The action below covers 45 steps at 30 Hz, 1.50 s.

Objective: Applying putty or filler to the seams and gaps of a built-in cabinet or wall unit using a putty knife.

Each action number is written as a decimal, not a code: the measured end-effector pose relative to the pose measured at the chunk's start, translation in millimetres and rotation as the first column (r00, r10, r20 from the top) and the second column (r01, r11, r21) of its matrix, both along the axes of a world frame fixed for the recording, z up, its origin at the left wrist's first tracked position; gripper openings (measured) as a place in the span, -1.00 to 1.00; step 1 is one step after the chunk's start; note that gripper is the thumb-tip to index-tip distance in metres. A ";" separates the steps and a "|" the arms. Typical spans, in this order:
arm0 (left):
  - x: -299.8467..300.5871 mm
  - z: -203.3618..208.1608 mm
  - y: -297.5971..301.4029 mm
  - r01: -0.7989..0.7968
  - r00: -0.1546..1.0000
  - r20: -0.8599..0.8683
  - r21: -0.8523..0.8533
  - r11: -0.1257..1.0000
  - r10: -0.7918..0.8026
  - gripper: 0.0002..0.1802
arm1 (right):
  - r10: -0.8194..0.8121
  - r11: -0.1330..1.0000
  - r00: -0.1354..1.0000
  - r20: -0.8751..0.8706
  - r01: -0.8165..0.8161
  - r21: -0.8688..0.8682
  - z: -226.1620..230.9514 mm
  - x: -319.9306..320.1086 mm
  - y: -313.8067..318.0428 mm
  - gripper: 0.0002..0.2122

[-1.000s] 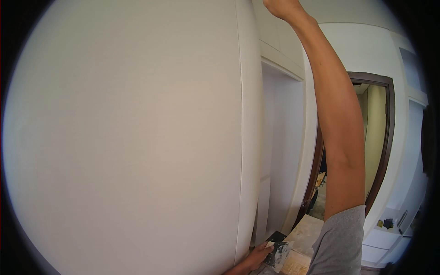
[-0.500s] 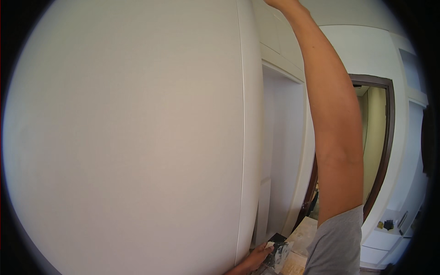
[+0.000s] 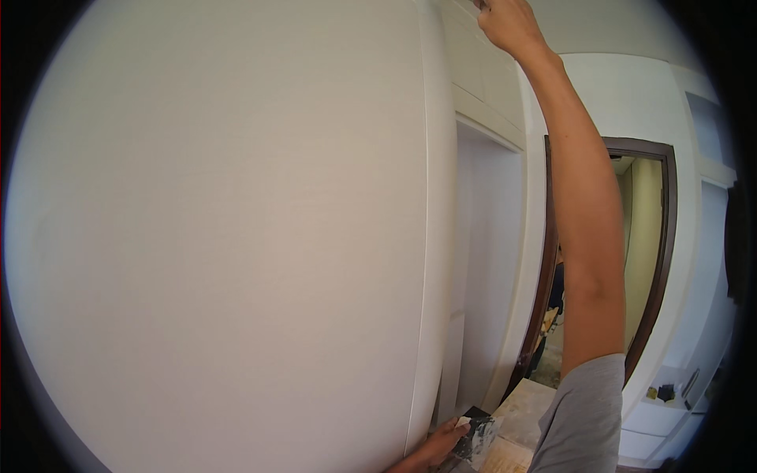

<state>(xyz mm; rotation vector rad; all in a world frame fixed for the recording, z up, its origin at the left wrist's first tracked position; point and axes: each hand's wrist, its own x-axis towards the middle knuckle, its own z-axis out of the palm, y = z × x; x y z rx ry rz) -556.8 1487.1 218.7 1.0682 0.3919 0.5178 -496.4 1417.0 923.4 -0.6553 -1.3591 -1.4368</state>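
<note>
A large smooth off-white panel (image 3: 236,236) fills the left and middle, with a thin vertical seam close to its right edge. Up at the top edge, my right hand (image 3: 511,27) is raised beside the panel's upper right corner, its fingers curled; a small dark bit shows at them, but what they hold is cut off by the picture's edge. Low down, my left hand (image 3: 443,446) is closed on a dark flat scraper (image 3: 475,437) smeared with white paste. Thumb and fingers pinch its near side.
Behind the panel's edge stands a white recess (image 3: 489,260) with cabinet doors (image 3: 481,63) above. A dark-framed doorway (image 3: 672,236) is further right, with a person partly visible through it. Pale boards (image 3: 527,410) lie below. White shelving (image 3: 662,418) holds small objects.
My right hand and forearm have come down a little and slightly right, so more of the hand shows. The left hand keeps its grip on the scraper, nearly still.
</note>
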 end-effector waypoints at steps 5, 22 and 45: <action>-1.6 6.7 -4.6 -0.012 1.000 0.001 0.003 1.000 0.012 -0.78 | 0.044 0.995 0.998 -0.048 -0.040 0.091 41.6 -5.8 16.7 -0.68; -6.4 21.3 -7.2 -0.027 0.999 -0.042 0.022 0.999 0.028 -0.65 | 0.043 0.999 0.982 -0.184 -0.041 0.015 80.7 -13.6 37.2 -0.68; -1.4 10.8 0.3 -0.045 0.998 -0.051 0.072 0.996 0.048 -0.57 | 0.155 0.948 0.985 0.076 -0.126 -0.291 36.1 3.7 8.7 -0.53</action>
